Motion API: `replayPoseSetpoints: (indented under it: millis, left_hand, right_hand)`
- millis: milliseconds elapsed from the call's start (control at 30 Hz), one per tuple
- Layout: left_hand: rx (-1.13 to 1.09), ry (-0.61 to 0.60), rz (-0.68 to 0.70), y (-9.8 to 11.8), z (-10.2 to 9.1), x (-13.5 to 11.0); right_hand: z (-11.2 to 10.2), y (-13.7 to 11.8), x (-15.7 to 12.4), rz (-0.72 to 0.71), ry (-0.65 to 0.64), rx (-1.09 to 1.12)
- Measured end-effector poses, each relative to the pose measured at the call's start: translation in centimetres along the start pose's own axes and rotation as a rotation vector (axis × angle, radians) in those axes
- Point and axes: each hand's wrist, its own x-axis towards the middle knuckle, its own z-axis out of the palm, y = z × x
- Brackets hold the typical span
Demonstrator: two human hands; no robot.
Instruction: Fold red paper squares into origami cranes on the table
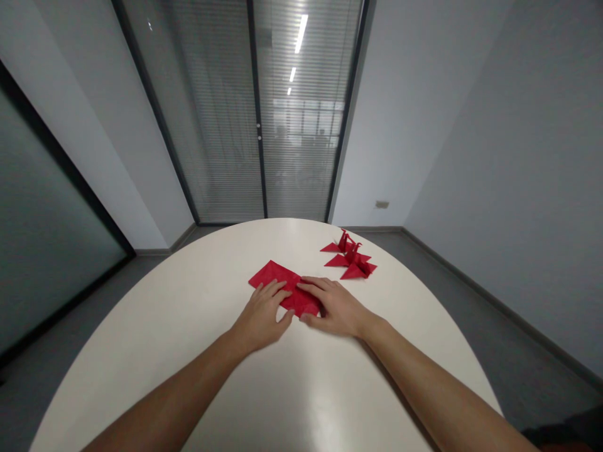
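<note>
A pale, rounded table (179, 326) is spreading beneath both hands. Beyond them, a dark-framed glass partition (223, 138) with blinds is rising past the far edge; to the right of the right hand, grey floor (499, 326) is meeting a plain wall (527, 144). Red folded birds (353, 256) are clustering just beyond the right hand. Red paper (271, 271) is lying under both hands' fingers. The left hand (264, 314) is resting on it, fingers loosely spread; the right hand (336, 307), also unclenched, is covering part of its right end.
</note>
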Motion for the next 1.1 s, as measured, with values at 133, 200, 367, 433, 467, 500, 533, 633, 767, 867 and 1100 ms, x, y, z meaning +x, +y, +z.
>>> replayPoseSetpoints:
  millis: [133, 200, 367, 433, 467, 500, 533, 633, 767, 867, 1100]
  left_hand:
    - [-0.062, -0.047, 0.053, -0.1, -0.5, -0.3]
    - [-0.084, -0.072, 0.074, -0.1, -0.8, -0.4]
    - [-0.087, -0.071, 0.071, -0.2, -0.6, -0.3]
    - [-0.076, -0.029, 0.057, -0.4, -0.2, -0.1]
    - [-0.069, 0.0, 0.046, -0.5, 0.0, 0.0]
    - [-0.063, 0.031, 0.034, -0.5, 0.1, 0.1]
    - [-0.059, 0.061, 0.02, -0.6, 0.2, 0.2]
    - [-0.058, 0.11, -0.014, -0.7, 0.3, 0.5]
    - [-0.037, 0.082, -0.005, -0.6, 0.1, 0.4]
    - [-0.027, -0.01, 0.021, -0.5, -0.4, 0.1]
    - [-0.013, -0.167, 0.132, -1.0, -1.9, 0.0]
  right_hand:
    - [0.2, 0.5, 0.3, 0.013, 0.082, 0.122]
    - [0.3, 0.8, 0.4, 0.032, 0.119, 0.185]
    - [0.3, 1.4, 0.5, 0.015, 0.122, 0.177]
    - [0.2, 1.4, 0.4, -0.021, 0.1, 0.143]
    - [0.1, 1.3, 0.4, -0.041, 0.09, 0.127]
    - [0.0, 1.2, 0.4, -0.059, 0.078, 0.115]
    - [-0.1, 1.0, 0.4, -0.075, 0.065, 0.107]
    - [-0.4, 0.6, 0.3, -0.102, 0.025, 0.112]
    - [-0.7, 0.3, 0.1, -0.131, -0.013, 0.126]
    - [-0.7, 0.4, 0.1, -0.149, -0.025, 0.14]
    - [-0.6, 0.6, 0.1, -0.142, -0.038, 0.152]
